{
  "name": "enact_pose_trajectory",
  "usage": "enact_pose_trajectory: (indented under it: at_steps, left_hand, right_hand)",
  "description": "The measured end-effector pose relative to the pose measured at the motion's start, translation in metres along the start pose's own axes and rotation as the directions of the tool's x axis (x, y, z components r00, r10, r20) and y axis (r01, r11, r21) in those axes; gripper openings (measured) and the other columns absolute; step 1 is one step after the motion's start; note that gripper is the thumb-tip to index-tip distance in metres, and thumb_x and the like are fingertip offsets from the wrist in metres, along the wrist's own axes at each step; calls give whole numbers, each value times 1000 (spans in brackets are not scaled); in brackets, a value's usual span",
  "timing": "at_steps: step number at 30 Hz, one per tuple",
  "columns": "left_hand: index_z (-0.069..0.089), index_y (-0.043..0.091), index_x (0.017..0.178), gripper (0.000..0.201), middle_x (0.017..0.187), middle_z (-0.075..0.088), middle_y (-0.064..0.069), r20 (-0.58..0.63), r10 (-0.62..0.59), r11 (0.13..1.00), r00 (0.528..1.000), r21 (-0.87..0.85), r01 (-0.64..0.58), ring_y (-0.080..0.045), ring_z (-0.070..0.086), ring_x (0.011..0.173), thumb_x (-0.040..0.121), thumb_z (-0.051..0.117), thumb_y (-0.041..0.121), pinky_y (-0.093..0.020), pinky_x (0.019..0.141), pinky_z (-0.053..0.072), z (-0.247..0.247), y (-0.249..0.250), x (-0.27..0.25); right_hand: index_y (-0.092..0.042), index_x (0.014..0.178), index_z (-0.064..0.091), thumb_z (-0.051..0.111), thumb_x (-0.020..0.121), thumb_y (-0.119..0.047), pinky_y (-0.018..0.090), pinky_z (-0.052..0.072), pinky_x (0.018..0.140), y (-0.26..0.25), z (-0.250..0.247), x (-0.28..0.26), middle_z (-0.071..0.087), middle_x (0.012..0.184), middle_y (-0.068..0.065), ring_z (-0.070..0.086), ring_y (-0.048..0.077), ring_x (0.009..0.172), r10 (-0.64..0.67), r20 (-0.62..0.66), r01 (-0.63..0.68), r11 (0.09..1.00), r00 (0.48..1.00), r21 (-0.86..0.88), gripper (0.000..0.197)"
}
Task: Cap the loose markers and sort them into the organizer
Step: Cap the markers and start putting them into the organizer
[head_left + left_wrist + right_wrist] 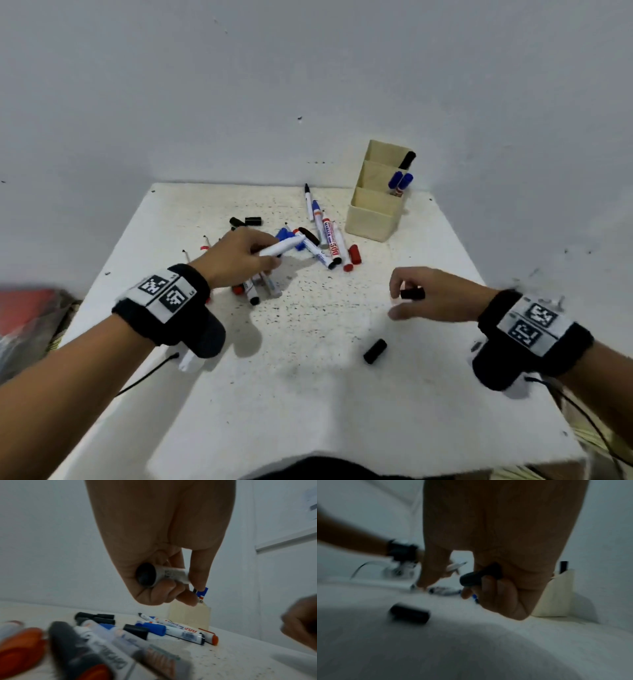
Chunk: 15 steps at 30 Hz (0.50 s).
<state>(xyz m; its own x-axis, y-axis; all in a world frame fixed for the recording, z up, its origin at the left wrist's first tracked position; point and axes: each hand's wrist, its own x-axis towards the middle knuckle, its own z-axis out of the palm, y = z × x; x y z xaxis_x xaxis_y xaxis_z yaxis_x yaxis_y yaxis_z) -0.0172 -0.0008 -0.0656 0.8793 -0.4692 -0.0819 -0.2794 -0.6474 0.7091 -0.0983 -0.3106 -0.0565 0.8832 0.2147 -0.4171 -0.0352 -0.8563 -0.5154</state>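
Note:
My left hand [245, 255] grips a white marker [282, 247] above the pile of loose markers [323, 240] in the middle of the white table [308, 394]. In the left wrist view the marker's dark end [145, 574] points at the camera, with fingers [169, 589] curled round the barrel. My right hand [431, 298] holds a black cap [412, 294] to the right of the pile; the right wrist view shows the cap [481, 574] in curled fingers. A beige three-part organizer [371, 219] stands at the back right with two blue-capped markers [400, 181] and a black one [407, 160].
A second black cap [375, 351] lies loose on the table near my right hand, also seen as a black cap [409, 613] in the right wrist view. Two black caps [246, 221] lie behind the pile. Red caps [354, 254] lie at the pile's right. Walls close the back.

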Motion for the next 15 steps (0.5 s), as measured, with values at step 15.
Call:
enact_pose_trajectory:
  at_steps: [15]
  left_hand:
    - [69, 21, 90, 11, 58, 60, 9, -17, -50, 995, 999, -82, 48, -3, 48, 45, 89, 64, 12, -15, 44, 38, 0, -12, 1]
  right_hand:
    - [-11, 87, 56, 63, 87, -40, 32, 43, 67, -62, 46, 86, 58, 89, 4, 56, 23, 83, -157, -12, 150, 961, 987, -233, 29]
